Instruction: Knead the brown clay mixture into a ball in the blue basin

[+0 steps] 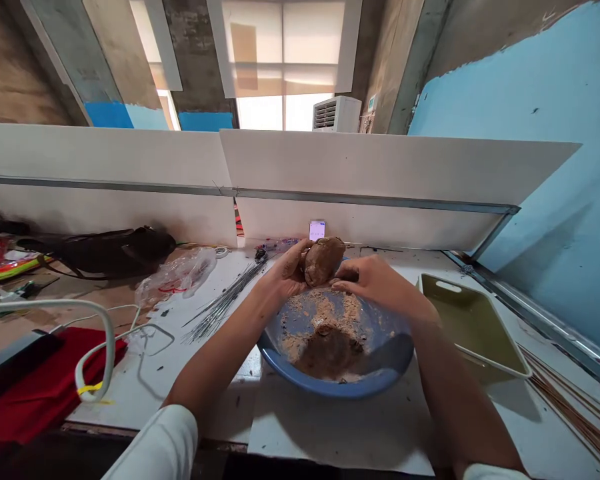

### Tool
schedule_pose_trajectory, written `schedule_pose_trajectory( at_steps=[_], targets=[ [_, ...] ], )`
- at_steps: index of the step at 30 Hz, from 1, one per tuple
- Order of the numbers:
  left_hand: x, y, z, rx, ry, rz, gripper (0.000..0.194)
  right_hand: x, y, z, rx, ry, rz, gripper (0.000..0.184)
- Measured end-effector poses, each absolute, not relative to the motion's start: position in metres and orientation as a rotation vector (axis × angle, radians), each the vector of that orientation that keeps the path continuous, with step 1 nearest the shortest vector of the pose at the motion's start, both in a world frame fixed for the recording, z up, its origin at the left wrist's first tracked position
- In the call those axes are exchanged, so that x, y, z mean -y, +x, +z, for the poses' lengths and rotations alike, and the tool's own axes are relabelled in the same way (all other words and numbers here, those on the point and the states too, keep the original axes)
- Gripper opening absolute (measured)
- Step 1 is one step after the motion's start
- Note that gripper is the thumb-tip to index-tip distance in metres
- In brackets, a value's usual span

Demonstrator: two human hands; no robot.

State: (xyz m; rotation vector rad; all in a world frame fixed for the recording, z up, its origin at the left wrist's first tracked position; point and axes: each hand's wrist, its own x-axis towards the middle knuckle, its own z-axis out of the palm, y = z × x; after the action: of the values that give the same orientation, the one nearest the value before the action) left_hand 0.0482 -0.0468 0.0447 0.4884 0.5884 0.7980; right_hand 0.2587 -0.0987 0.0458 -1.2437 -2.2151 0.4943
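A brown lump of clay (325,261) is held up over the far rim of a blue basin (380,387). My left hand (293,270) is closed on the lump from the left, its fingers partly behind it. To the lump's right is my right hand (363,277), its thumb and fingers bent together close to the lump's lower edge. Whether those fingertips grip the lump or a small piece cannot be made out. Inside the basin lie crumbly tan powder (325,310) and a darker, shaded mass (330,350).
Thin wires (225,307) and a clear plastic bag (180,273) lie left of the basin. An olive tray (465,320) stands right, beside thin brown rods (570,407). A lit phone (317,230) leans at the white partition (380,167). Red cloth (55,380) lies at left.
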Motion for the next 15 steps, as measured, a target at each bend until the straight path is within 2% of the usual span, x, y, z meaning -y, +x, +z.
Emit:
schedule_pose_trajectory(
  at_steps=[6,11,15],
  targets=[
    [0.039,0.046,0.046,-0.675,0.428,0.819,0.028,0.085,0.266,0.041,2.191,-1.201,0.648,0.017],
    [0.037,0.043,0.051,-0.651,0.380,0.844,0.024,0.082,0.265,0.041,2.024,-1.178,0.690,0.014],
    [0.040,0.042,0.056,-0.585,0.296,0.814,0.032,0.078,0.268,0.039,1.921,-1.148,0.893,0.020]
  ],
)
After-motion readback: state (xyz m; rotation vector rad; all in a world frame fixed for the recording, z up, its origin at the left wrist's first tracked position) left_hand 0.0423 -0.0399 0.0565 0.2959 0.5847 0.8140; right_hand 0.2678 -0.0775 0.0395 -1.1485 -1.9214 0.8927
